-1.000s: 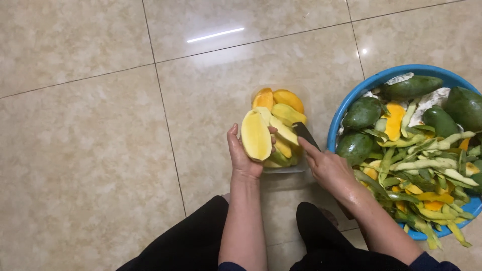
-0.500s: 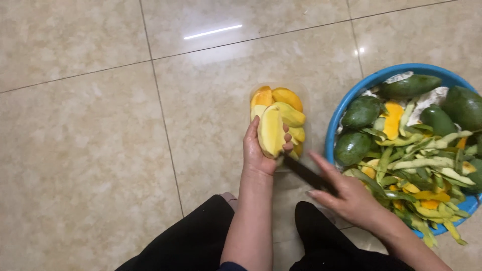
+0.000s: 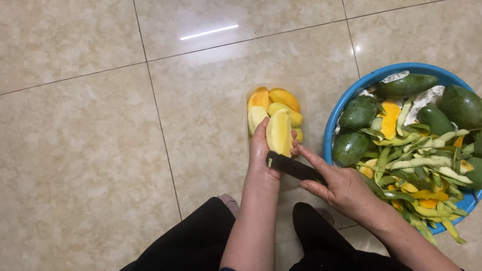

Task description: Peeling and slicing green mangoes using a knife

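The frame is filled by a glossy beige tiled floor [image 3: 90, 150], crossed by dark grout lines; a streak of reflected light is seen near the top centre.

A round blue basin [image 3: 351, 98] is cut off by the right edge of the frame. It is heaped with whole green mangoes [image 3: 359, 111] in its upper part and with a tangle of green and yellow peel strips [image 3: 427, 165] in its lower part; some orange pieces are mixed in.

Black trouser legs [image 3: 191, 246] are seen at the bottom centre, and both forearms rise from there.

A clear shallow container [image 3: 304, 103] is set on the floor just left of the basin, in the middle of the frame. Peeled yellow and orange mango slices [image 3: 283, 98] are piled in it.

The left hand [image 3: 261, 155] is closed around a peeled yellow mango piece [image 3: 278, 133], which is held upright directly over the near end of the container, thumb on the left, fingertips wrapped round the right side.

The right hand [image 3: 341, 188] is closed on the handle of a dark-bladed knife [image 3: 291, 167]. The blade is laid crosswise, pointing toward frame left, its tip against the left palm just below the mango piece. The index finger is extended along the blade's back, touching the fruit's lower right.
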